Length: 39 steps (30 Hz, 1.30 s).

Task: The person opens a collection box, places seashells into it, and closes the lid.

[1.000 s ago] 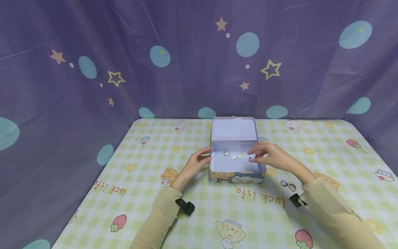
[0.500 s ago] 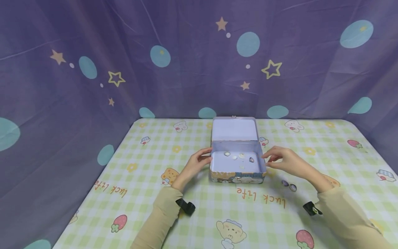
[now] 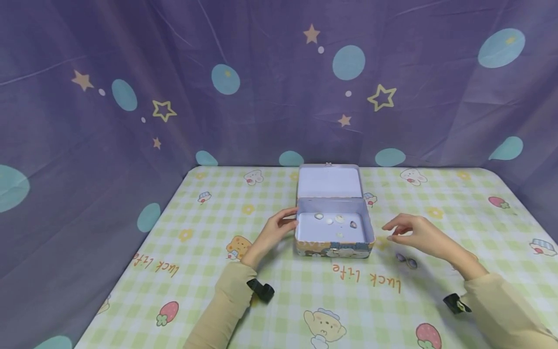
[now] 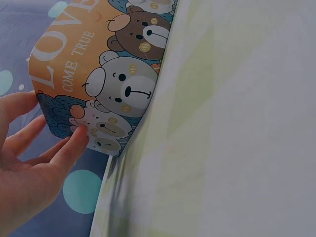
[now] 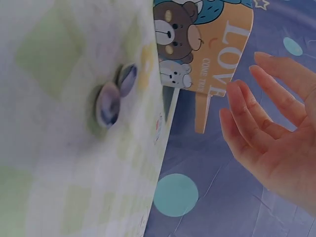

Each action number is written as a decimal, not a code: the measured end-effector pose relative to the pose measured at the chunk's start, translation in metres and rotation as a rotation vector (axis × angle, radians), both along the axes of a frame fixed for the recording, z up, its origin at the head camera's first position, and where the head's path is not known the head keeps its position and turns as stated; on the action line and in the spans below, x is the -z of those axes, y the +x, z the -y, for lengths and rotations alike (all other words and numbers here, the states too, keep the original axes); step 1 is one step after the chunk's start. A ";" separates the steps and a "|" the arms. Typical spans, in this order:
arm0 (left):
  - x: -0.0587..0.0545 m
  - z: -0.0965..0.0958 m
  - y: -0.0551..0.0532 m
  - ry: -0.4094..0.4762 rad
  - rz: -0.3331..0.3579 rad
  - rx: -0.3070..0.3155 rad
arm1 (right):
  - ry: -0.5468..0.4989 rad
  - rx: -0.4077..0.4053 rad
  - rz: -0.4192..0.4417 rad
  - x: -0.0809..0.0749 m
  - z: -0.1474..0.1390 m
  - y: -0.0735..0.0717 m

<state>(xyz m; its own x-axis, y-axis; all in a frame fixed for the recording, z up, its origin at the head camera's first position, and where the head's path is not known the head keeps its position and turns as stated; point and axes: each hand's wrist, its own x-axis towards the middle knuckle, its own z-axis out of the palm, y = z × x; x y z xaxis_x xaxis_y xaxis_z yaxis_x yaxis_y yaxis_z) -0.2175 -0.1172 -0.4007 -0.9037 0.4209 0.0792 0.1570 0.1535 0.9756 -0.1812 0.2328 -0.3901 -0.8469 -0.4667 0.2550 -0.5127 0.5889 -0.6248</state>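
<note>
An open tin lunch box (image 3: 334, 249) with cartoon bears stands on the table, its lid (image 3: 329, 181) tipped back. Inside lie several small seashells, among them a dark one (image 3: 353, 225) on the right and a pale one (image 3: 339, 219) near the middle. My left hand (image 3: 273, 231) rests its fingertips on the box's left wall; in the left wrist view these fingertips (image 4: 79, 136) touch the printed side. Right of the box, my right hand (image 3: 418, 235) hovers with loosely bent fingers, holding nothing. Just below it, two shells (image 3: 407, 261) lie side by side on the cloth.
A green checked tablecloth (image 3: 244, 305) with printed figures covers the table. Behind and to the left hangs a purple curtain (image 3: 261, 121) with stars. Dark camera straps sit at both wrists, the left one (image 3: 261, 290) near the cloth.
My right hand has let go of the dark shell inside the box, then drawn back to the right, out over the tablecloth. My left hand stays at the box's left side.
</note>
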 end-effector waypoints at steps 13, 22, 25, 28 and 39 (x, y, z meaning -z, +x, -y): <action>0.001 0.001 0.000 -0.007 0.002 -0.009 | 0.049 -0.073 0.155 0.010 -0.014 0.004; 0.002 0.001 0.000 -0.008 -0.004 -0.004 | 0.065 -0.078 0.368 0.018 -0.017 0.003; 0.002 0.001 -0.001 -0.004 -0.007 -0.004 | 0.071 -0.076 0.375 0.022 -0.018 0.002; 0.002 0.000 -0.001 0.003 -0.002 -0.003 | 0.079 -0.085 0.364 0.026 -0.019 0.001; 0.003 0.000 -0.001 -0.003 -0.012 -0.008 | 0.104 -0.096 0.336 0.036 -0.021 -0.003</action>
<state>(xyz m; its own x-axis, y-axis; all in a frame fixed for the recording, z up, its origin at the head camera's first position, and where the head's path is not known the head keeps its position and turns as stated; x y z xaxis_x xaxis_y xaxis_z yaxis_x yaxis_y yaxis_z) -0.2189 -0.1176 -0.4037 -0.9058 0.4142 0.0889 0.1675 0.1574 0.9732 -0.1844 0.2541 -0.4265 -0.8264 -0.5569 -0.0833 -0.3447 0.6173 -0.7072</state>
